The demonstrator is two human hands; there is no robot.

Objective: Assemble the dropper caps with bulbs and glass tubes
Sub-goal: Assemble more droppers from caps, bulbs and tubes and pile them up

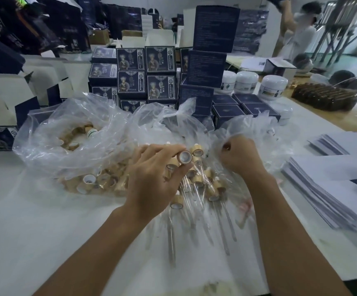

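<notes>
— Where the right hand (237,155) sinks into the clear plastic bag (256,133), can you tell what it has?

— Not really. Its fingers are curled tight and bunched in the film; whether they pinch a bulb or only plastic is hidden by the knuckles. A small dark spot shows by the thumb, too blurred to name.

— And the left hand (154,176)?

— That one is plain. It pinches a bamboo-coloured dropper cap (185,157) between thumb and forefinger, open end facing up toward the camera, just left of the right hand's bag. A second cap (171,167) sits tucked under its fingers.

— Where do the other parts lie?

— Finished droppers (207,186), caps with glass tubes (171,236) trailing toward the viewer, lie in a heap in front of that bag, partly under the left palm. The tubes smear into streaks, so I cannot count them. Loose caps (92,182) fill another bag (66,129) to its left.

— What about the surface?

— A white table (34,221). Right of the bag lie stacks of flat printed sheets (323,189), cut off by the edge. Behind it stand dark blue printed boxes (146,75), white jars (271,86) and a block of brown vials (323,97).

— The room?

— Crowded with folded cartons (6,99). Far behind the bag, at right, a person in white (301,33) stands, blurred.
</notes>
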